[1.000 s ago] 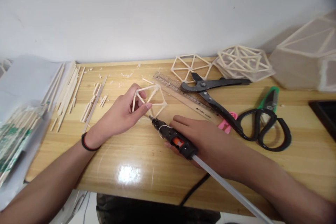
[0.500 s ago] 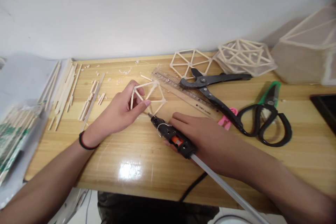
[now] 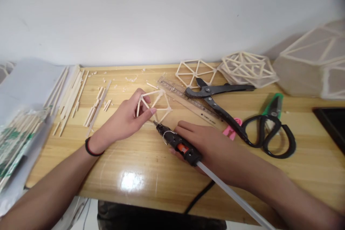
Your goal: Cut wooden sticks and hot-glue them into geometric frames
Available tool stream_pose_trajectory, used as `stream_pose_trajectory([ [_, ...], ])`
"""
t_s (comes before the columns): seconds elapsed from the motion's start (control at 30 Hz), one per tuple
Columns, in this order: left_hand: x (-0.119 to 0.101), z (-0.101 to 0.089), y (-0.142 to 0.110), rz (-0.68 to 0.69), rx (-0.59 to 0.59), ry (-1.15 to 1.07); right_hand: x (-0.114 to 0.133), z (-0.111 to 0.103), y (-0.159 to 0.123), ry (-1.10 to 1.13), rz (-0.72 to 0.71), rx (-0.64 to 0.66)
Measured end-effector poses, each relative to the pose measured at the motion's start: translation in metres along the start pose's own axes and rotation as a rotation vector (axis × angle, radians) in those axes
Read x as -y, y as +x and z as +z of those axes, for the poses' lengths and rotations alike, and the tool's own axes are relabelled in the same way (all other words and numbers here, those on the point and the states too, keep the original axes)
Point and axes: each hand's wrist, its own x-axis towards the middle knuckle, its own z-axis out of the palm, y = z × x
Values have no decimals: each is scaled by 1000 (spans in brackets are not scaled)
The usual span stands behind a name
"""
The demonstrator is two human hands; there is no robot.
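Note:
My left hand (image 3: 131, 116) pinches a small frame of pale wooden sticks (image 3: 162, 109), joined in triangles with whitish blobs at the corners. Thumb and fingers close on its left side, and part of the frame is hidden by them. My right hand (image 3: 205, 143) is wrapped round a black hot glue gun (image 3: 176, 142) with an orange piece inside. A long clear glue stick (image 3: 229, 188) runs out of its rear end. The gun's metal nozzle points at the frame's near lower edge, very close to it; whether they touch I cannot tell.
Cut sticks (image 3: 71, 95) lie left, beside a bag of sticks (image 3: 16, 140). Behind are a ruler (image 3: 188, 97), a flat stick frame (image 3: 194, 74) and stacked frames (image 3: 246, 67). Black cutters (image 3: 212, 97), a pink clip (image 3: 232, 129) and green-and-black scissors (image 3: 275, 125) lie right; a covered structure (image 3: 299, 75) stands behind.
The whole view has shifted, so things sit slightly lower. The nozzle has drawn back a little from the stick frame's lower edge. Both hands keep their holds.

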Motion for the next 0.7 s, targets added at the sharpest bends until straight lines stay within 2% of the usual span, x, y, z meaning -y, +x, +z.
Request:
stream_pose_trajectory([
  [0.27, -2, 0, -2, -27, 15, -30, 4, -3, 0, -15, 47, 39],
  [0.7, 1, 0, -2, -16, 7, -21, 4, -4, 0, -9, 36, 37],
])
